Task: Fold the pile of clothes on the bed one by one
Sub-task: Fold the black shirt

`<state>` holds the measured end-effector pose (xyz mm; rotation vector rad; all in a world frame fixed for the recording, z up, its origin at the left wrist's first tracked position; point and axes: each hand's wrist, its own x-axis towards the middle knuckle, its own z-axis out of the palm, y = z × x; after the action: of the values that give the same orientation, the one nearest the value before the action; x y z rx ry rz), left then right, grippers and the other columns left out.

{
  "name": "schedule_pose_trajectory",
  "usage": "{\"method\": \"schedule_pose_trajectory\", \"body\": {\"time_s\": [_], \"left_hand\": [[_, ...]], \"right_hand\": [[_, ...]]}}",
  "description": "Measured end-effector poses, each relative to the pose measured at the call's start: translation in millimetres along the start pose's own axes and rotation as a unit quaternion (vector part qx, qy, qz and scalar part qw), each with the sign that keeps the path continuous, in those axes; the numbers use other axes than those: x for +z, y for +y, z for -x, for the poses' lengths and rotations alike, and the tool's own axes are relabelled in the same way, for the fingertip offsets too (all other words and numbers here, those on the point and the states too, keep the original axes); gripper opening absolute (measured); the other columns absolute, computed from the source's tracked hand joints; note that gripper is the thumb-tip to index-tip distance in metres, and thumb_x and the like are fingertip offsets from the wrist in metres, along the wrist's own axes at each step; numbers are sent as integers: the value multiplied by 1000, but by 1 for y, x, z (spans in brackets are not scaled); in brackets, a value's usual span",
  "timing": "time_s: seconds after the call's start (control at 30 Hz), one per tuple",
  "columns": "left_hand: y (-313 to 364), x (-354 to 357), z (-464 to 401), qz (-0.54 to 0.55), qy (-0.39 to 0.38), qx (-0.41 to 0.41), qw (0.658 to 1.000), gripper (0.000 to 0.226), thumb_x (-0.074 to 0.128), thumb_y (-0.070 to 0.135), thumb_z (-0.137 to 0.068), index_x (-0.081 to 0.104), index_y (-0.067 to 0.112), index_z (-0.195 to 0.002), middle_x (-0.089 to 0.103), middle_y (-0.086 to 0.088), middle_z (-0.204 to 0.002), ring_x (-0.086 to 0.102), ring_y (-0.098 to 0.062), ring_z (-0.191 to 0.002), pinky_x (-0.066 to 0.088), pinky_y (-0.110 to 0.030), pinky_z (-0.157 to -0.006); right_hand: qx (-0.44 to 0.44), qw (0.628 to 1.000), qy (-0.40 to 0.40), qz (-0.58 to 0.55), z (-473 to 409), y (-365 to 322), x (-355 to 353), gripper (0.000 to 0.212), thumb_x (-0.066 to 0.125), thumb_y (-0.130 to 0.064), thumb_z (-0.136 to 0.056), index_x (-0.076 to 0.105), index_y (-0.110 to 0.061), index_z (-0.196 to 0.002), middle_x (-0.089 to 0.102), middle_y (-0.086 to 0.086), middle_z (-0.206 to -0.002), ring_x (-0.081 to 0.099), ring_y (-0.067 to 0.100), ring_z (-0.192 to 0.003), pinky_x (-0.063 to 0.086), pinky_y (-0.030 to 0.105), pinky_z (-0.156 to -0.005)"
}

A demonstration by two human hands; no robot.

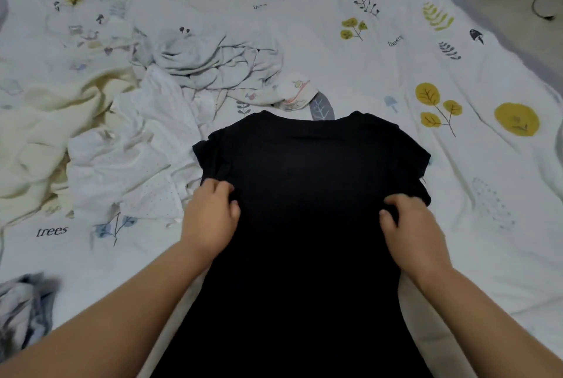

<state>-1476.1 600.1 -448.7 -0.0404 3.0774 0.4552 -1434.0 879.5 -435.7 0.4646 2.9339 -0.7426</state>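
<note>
1. Looking down from the head camera, a black shirt (310, 194) is lying flat on the bed (457, 194), neck end far from the person and bottom end coming toward them.
2. The left hand (210, 219) is pinching the shirt's left edge just below the sleeve, with fingers curled into the cloth.
3. The right hand (411, 234) is pinching the right edge the same way, at about the same height.
4. The shirt is looking thin, soft and light. It is bunching up where the fingers are holding it, so it is probably going to flop and wrinkle if it is lifted by one spot.
5. Holding it by both side edges at once, as the hands are doing now, is looking like the best way to keep it flat. It is not going to break.
6. A pile of clothes (137, 139) is waiting just beside the shirt on the left, white and cream ones touching each other, with a gray one (213, 57) behind them.
7. Another gray cloth (21, 307) is sitting at the near left edge, well apart from the shirt.
</note>
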Motion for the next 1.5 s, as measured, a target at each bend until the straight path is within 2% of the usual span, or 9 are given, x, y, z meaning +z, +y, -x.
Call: {"method": "schedule_pose_trajectory", "body": {"time_s": [0.3,0.43,0.6,0.73,0.87,1.0,1.17,1.3,1.5], "left_hand": [[-18,2,-85,-16,2,-181,983,60,52,18,-92,24,-5,-140,36,-28,-138,38,-44,-123,35,-51,-96],[-25,4,-110,40,-15,-246,968,35,49,23,-93,55,-5,-114,60,-25,-104,55,-42,-98,41,-41,-76],[-9,-14,-112,-50,106,-163,980,25,56,17,-85,61,-2,-100,51,-26,-111,45,-42,-104,36,-46,-85],[15,-24,-111,-76,144,-11,987,19,55,18,-83,56,-1,-80,55,-18,-76,45,-31,-70,32,-38,-63],[54,-15,-109,93,23,-58,994,16,58,21,-86,46,11,-82,45,3,-61,47,-22,-65,29,-28,-57],[68,-8,-108,394,-221,-128,883,14,54,32,-92,55,18,-94,64,-5,-86,64,-21,-60,53,-29,-49],[31,10,-123,147,-8,-149,978,21,47,23,-94,59,7,-100,63,-6,-92,58,-22,-78,45,-33,-70],[20,26,-132,129,-81,-225,962,58,52,45,-90,45,2,-128,55,-13,-123,52,-30,-113,40,-37,-92],[27,38,-147,108,-28,-132,985,11,51,21,-92,52,11,-89,54,-4,-85,51,-21,-83,30,-27,-68]], "right_hand": [[180,983,30,-3,-103,8,-9,63,50,-35,-94,26,-1,-141,35,25,-136,34,40,-125,35,49,-97],[192,981,-9,20,-123,17,-5,38,46,-26,-95,49,-1,-124,45,26,-124,39,41,-118,36,44,-93],[173,981,53,-67,-129,14,-18,13,47,-9,-87,52,-5,-98,54,11,-91,46,27,-82,34,33,-67],[118,984,104,-78,-126,-10,-34,8,48,-5,-82,51,-8,-89,53,4,-77,45,21,-70,30,29,-56],[54,983,57,-168,-116,-47,-28,8,58,-9,-80,53,-13,-86,52,-3,-69,49,17,-66,38,20,-54],[55,907,-226,-351,-108,-67,-20,19,59,-21,-90,55,-20,-109,65,5,-87,66,19,-77,58,32,-72],[85,981,-19,-171,-131,-35,-9,23,51,-21,-91,59,-13,-111,62,4,-100,56,19,-88,45,34,-77],[135,984,-73,-93,-148,-31,15,56,53,-46,-88,47,-3,-123,53,15,-120,51,31,-108,38,35,-82],[36,998,-60,-6,-169,-42,37,28,52,-25,-92,53,0,-105,58,21,-109,54,36,-100,36,34,-74]]}}
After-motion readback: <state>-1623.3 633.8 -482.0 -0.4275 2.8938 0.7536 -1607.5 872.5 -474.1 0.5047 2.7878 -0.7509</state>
